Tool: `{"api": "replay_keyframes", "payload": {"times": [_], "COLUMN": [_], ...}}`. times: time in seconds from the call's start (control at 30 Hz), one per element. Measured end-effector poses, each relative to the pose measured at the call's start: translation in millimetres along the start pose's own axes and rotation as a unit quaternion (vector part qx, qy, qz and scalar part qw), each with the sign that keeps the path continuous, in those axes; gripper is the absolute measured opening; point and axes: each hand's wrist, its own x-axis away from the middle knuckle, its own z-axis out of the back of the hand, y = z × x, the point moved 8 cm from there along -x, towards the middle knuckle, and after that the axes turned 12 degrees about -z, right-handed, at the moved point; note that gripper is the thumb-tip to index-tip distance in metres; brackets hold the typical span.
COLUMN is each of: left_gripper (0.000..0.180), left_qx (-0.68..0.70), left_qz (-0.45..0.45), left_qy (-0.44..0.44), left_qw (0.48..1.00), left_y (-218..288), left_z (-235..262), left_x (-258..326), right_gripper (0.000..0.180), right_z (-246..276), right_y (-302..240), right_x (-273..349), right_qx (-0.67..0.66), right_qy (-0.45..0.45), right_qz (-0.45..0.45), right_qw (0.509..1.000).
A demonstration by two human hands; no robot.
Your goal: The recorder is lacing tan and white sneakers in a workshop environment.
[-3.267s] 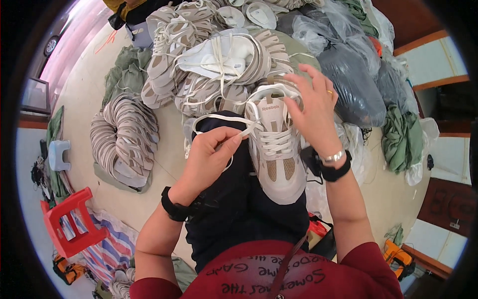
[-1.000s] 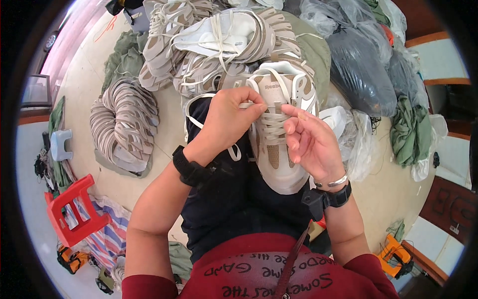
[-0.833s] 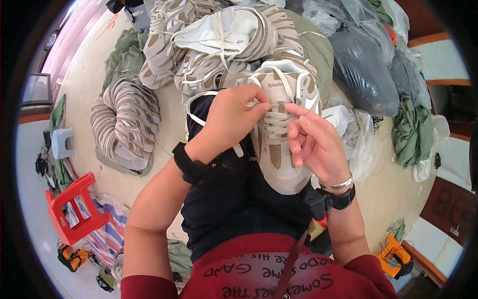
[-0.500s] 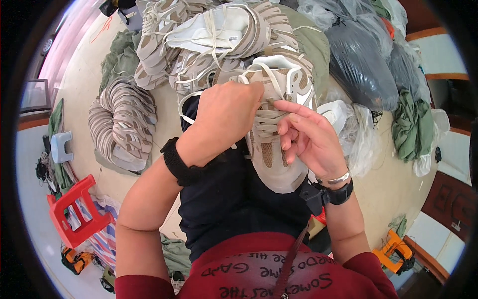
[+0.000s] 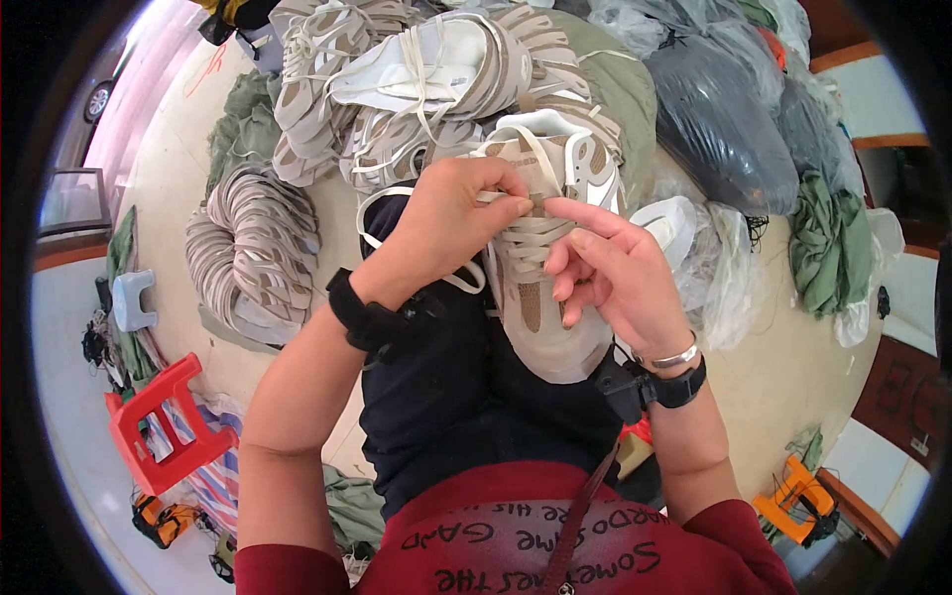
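Shoe is rested on the lap near its knee edge, toe toward the body. Lace is pinched in left hand; right hand's fingers are loosely bent, index laid at the lacing, partly covered by both hands. Far side is blocked by shoe pile; floor is cluttered: upper stack and red stool toward left edge, dark bag far right.

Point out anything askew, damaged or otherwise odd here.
Nothing looks spilled or plainly damaged. Only the heap of shoes looks untidy: they lie at differing angles, with loose laces straggling across the top, whereas the stack at left is neatly nested.
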Motion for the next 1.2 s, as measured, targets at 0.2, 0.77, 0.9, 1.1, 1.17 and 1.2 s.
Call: {"api": "replay_keyframes", "payload": {"times": [0.2,0.77,0.9,1.1,1.17,1.2], "left_gripper": [0.016,0.018,0.018,0.02,0.022,0.022], "left_qx": [-0.026,-0.169,-0.203,-0.256,-0.258,-0.26], "left_qz": [0.078,-0.048,-0.07,-0.029,-0.003,-0.003], "left_qy": [0.058,0.129,0.204,0.235,0.239,0.234], "left_qw": [0.995,0.976,0.955,0.937,0.936,0.937], "left_y": [1.8,35.5,29.4,20.0,11.6,10.9], "left_z": [7.0,23.9,61.2,95.6,103.8,103.5], "left_x": [14.5,14.5,37.6,69.9,73.0,70.7], "right_gripper": [0.034,0.013,0.015,0.036,0.037,0.036], "right_z": [3.3,-18.6,50.6,209.7,280.3,319.8], "right_y": [-19.2,-53.0,-54.6,-46.4,-39.1,-32.6], "right_x": [7.7,-1.7,61.8,190.3,243.7,274.4], "right_qx": [0.267,0.693,0.274,-0.366,-0.416,-0.416], "right_qy": [0.164,0.203,0.227,-0.02,-0.087,-0.081], "right_qz": [0.083,0.25,0.18,0.387,0.445,0.477], "right_qw": [0.946,0.645,0.917,0.846,0.788,0.77]}}
